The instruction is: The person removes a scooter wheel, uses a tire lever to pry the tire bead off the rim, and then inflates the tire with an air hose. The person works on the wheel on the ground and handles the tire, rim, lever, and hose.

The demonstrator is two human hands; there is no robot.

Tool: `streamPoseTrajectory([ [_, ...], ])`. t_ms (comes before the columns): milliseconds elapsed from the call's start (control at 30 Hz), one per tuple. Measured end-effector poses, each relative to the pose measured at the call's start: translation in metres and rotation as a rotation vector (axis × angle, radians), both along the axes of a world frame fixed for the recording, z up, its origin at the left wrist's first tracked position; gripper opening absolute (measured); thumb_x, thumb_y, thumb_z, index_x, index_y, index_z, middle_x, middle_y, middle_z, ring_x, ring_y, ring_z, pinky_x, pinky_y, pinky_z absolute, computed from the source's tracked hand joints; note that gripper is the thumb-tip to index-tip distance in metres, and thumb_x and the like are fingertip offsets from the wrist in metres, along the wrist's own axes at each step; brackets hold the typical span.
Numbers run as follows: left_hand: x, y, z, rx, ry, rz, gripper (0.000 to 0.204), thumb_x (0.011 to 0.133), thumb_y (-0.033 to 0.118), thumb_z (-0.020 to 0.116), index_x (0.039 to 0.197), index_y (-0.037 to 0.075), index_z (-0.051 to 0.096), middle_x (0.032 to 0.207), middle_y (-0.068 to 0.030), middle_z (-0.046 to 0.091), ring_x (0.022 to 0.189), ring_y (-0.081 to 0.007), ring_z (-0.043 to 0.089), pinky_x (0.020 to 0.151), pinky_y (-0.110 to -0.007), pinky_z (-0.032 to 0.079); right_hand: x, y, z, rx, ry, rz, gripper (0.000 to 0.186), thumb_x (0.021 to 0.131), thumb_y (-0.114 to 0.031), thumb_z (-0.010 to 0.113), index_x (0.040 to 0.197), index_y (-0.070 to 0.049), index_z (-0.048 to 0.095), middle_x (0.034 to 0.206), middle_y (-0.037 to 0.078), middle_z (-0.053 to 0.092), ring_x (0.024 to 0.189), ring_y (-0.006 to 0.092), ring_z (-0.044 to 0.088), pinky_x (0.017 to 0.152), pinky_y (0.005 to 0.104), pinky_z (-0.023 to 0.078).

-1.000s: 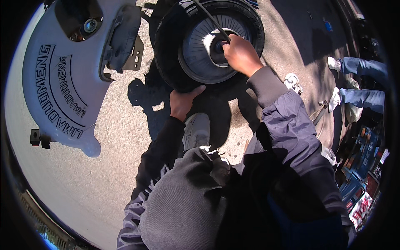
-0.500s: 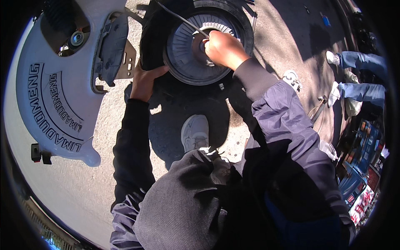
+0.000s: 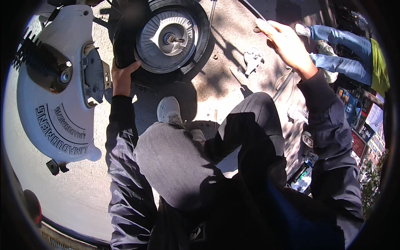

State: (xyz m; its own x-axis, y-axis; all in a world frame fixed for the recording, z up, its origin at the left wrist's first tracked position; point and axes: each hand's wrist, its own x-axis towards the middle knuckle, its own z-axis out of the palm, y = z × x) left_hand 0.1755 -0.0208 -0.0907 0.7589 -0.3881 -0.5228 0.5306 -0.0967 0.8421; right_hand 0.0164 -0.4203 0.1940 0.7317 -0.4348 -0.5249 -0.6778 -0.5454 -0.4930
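Observation:
My left hand (image 3: 123, 77) grips the black tyre (image 3: 201, 29) at its lower-left side, thumb on the sidewall. The tyre surrounds a grey finned hub (image 3: 152, 35) with a short axle (image 3: 179, 40) at its centre. My right hand (image 3: 293, 48), up and to the right of the wheel, holds a long thin metal bar (image 3: 252, 9), fingers closed round its lower end. A white body panel (image 3: 50, 108) with a dark bracket (image 3: 92, 77) lies left of the wheel, beside a black coil spring (image 3: 31, 54).
A grey metal part (image 3: 253, 61) and a long rod (image 3: 281, 85) lie on the pavement (image 3: 208, 91) to the right. A person's jeans-clad legs (image 3: 341, 62) are at the far right, with assorted clutter (image 3: 304, 175) below. My bent knees fill the lower middle.
My right hand and the bar have left the hub and moved right, exposing the axle. The wheel and my left hand sit further left in view. My right knee has come into view.

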Motion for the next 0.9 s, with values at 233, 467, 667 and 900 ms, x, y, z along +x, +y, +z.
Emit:
streamPoseTrajectory([
  [233, 0.009, -0.022, 0.025, 0.066, 0.038, 0.008, 0.073, 0.073, 0.006, 0.088, 0.140, -0.002, 0.062, 0.122, -0.0119, 0.073, 0.107, -0.0250, 0.071, 0.099, -0.035, 0.055, -0.050, -0.008, -0.057, 0.185, 0.028, -0.369, 0.037, 0.095, -0.038, 0.081, 0.089, -0.001, 0.078, 0.069, 0.002, 0.067, 0.060, 0.0095, 0.059, 0.058, 0.0297, 0.047],
  [467, 0.005, -0.024, 0.036, -0.031, 0.054, -0.013, 0.076, 0.077, 0.004, 0.085, 0.147, -0.005, 0.056, 0.133, -0.0159, 0.070, 0.115, -0.0278, 0.071, 0.104, -0.038, 0.057, -0.030, -0.052, -0.227, 0.205, -0.013, -0.182, 0.042, 0.087, -0.035, 0.085, 0.110, -0.001, 0.079, 0.096, 0.011, 0.078, 0.089, 0.0206, 0.071, 0.085, 0.0342, 0.054],
  [667, 0.000, -0.011, 0.032, -0.048, -0.002, -0.062, 0.071, 0.080, 0.009, 0.085, 0.145, -0.003, 0.057, 0.126, -0.0135, 0.071, 0.111, -0.0255, 0.072, 0.098, -0.038, 0.058, 0.019, -0.056, -0.285, 0.137, -0.027, 0.027, 0.059, 0.076, -0.047, 0.090, 0.114, -0.002, 0.078, 0.099, 0.016, 0.079, 0.096, 0.0279, 0.074, 0.092, 0.0380, 0.054],
  [900, 0.001, -0.011, 0.031, 0.002, -0.004, -0.047, 0.077, 0.079, 0.009, 0.087, 0.148, -0.002, 0.053, 0.129, -0.0149, 0.070, 0.113, -0.0276, 0.071, 0.103, -0.039, 0.057, 0.065, -0.083, -0.301, -0.025, 0.014, 0.124, 0.054, 0.068, -0.042, 0.100, 0.099, -0.003, 0.080, 0.097, 0.013, 0.079, 0.093, 0.0269, 0.073, 0.088, 0.0408, 0.055],
])
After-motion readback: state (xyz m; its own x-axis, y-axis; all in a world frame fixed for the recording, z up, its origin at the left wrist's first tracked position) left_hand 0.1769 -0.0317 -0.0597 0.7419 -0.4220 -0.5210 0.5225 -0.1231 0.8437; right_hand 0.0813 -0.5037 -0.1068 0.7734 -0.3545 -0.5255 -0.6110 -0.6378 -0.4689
